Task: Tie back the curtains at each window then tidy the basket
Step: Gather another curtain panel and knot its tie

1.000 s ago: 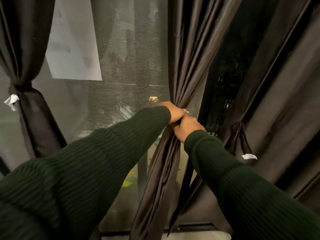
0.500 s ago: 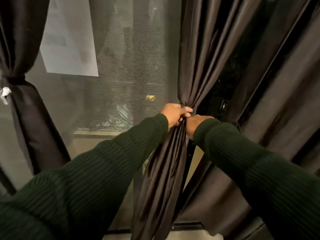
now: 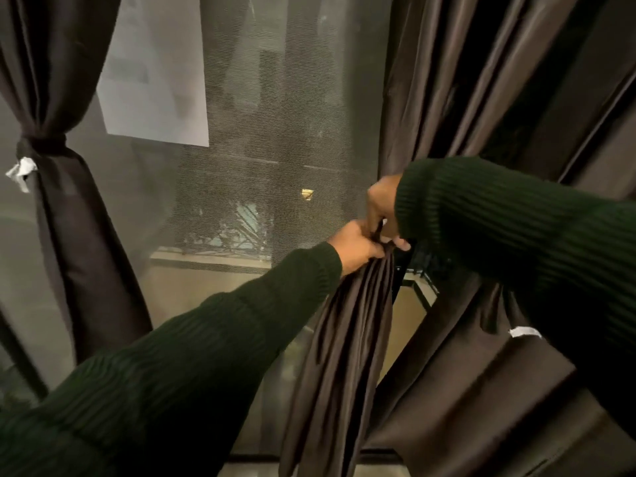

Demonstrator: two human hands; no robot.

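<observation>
No text, label, brand, number or sign could be read anywhere in the head view. The pale sheet fixed to the window carried only blurred grey blocks, too soft to make out as words. The small white tags, one on the left curtain's tie and one on the right curtain, showed no legible print.

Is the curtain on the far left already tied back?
Yes, the left curtain is cinched in by a dark band around its middle.
</observation>
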